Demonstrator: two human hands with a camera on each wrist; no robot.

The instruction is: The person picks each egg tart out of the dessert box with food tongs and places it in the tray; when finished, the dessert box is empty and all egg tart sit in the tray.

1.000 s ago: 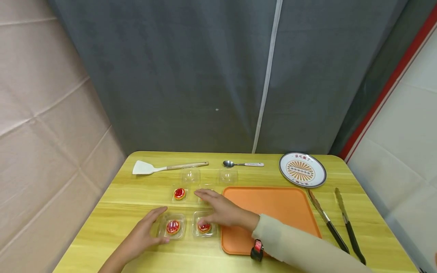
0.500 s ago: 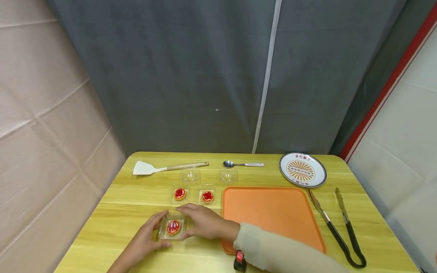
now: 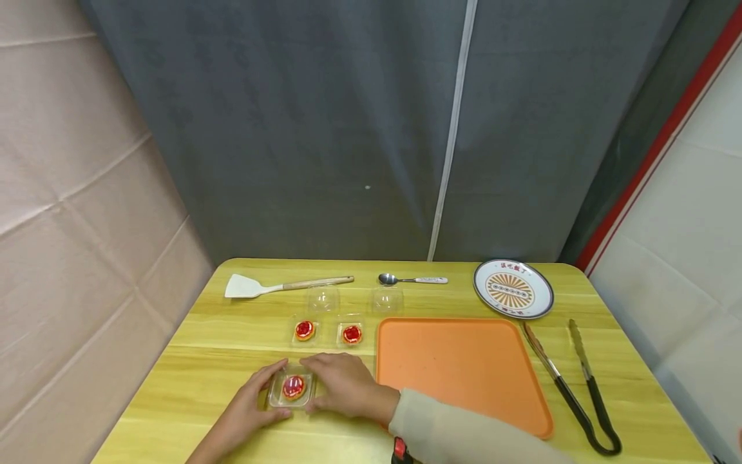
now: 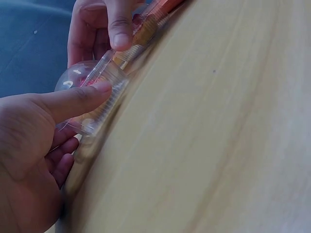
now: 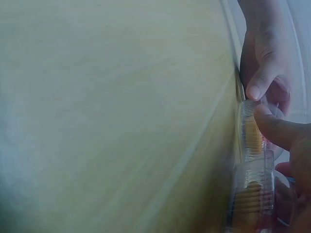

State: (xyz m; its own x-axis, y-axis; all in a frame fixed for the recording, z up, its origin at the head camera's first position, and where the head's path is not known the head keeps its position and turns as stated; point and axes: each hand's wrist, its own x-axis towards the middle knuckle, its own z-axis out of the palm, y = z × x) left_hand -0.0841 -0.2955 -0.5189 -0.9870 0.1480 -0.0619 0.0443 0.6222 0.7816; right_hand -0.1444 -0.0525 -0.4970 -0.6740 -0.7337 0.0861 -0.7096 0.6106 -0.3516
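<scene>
Toward the person's side of the table (image 3: 191, 393), a clear domed container (image 3: 275, 396) sits between the left hand (image 3: 246, 398) and the right hand (image 3: 343, 385). The left hand's grip pinches its left side, thumb at the near corner and fingers around the far corner. The right hand's grip pinches the opposite side likewise, its thumb near the front. A red-topped tart (image 3: 294, 388) lies inside, roughly midway between the two grips and touched by neither, with the clear wall and dome around it.

Just beside this container, close to the right hand, the right wrist view shows a second clear container (image 5: 270, 184) with orange-brown contents; the hand hides it from the head view.

Farther back stand two square clear bases, a left base (image 3: 296, 341) and a right base (image 3: 343, 343), each holding one red-topped tart. Beyond them lie two transparent domes (image 3: 323, 298); whether these are joined to the bases is hard to tell. An orange tray (image 3: 458, 367) lies to the right, near the right base.
</scene>
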